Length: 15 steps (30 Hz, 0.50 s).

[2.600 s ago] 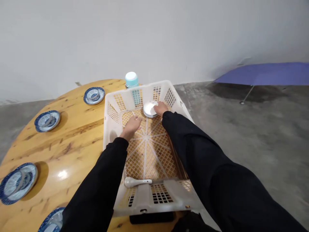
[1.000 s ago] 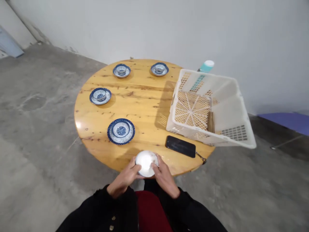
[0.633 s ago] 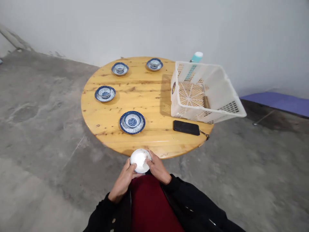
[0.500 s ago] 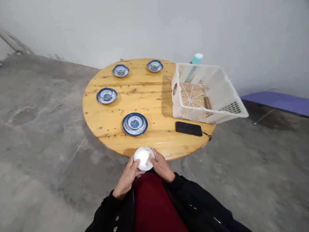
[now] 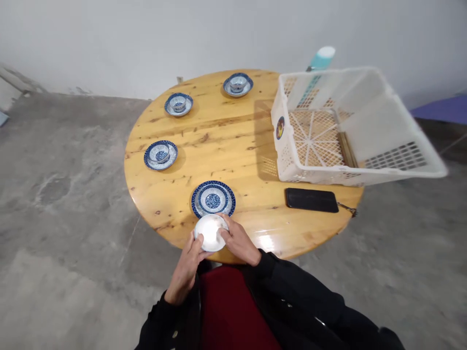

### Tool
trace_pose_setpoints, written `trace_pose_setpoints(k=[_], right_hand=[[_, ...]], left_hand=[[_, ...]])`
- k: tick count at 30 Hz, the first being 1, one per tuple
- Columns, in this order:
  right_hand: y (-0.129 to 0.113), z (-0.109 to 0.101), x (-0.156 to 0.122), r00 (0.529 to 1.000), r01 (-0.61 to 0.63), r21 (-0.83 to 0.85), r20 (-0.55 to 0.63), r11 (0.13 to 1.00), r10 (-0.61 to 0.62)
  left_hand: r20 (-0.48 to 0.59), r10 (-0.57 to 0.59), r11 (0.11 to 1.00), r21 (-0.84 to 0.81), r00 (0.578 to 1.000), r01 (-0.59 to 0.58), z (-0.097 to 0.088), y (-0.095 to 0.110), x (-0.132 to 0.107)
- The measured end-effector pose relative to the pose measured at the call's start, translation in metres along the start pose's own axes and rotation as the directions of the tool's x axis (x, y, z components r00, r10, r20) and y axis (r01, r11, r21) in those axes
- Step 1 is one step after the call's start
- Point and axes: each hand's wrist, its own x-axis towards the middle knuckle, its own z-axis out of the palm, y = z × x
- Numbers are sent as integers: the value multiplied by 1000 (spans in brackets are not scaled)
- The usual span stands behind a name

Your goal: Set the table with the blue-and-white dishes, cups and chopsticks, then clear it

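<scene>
A small round white bowl (image 5: 209, 229) is held between both hands over the table's near edge. My left hand (image 5: 189, 257) grips its left side, thumb over the rim. On the opposite side my right hand (image 5: 237, 239) is closed around it, thumb reaching over the pale inside. A glare there hides detail. Just beyond, and partly covered by the held bowl, lies a blue-and-white plate (image 5: 196, 200) with a patterned bowl (image 5: 212, 200) on it. More such plates carry bowls: one at the left (image 5: 160, 154), one farther back (image 5: 178, 103) and one at the far side (image 5: 238, 84).
A white plastic basket (image 5: 292, 167) stands on the right of the round wooden table (image 5: 219, 150), with thin wooden sticks (image 5: 348, 149) inside. Behind it is a teal object with a white top (image 5: 323, 58). A black phone (image 5: 311, 200) lies in front, its strap near the edge.
Both hands have carried the white bowl forward over the table edge, close to the nearest plate. The view has shifted nearer to the table.
</scene>
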Motion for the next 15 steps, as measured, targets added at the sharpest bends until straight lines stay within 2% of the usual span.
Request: trace_pose_setpoints(k=[5,10,12,15], right_hand=[[-16,-3,32,990,-19,47,-137,999,25],[-29,5,65,931,-81,76,-350,994,103],[-34,15,77,893,-124,95,-423,988,153],[-43,31,96,830,-185,130,-509,974,226]], left_hand=[[128,6,998,61,992,-14,-6,40,34],[326,-22,987,155,945,-31,-20,83,86],[412,-55,979,202,909,-32,-29,101,108],[577,-89,956,277,812,-92,-43,127,140]])
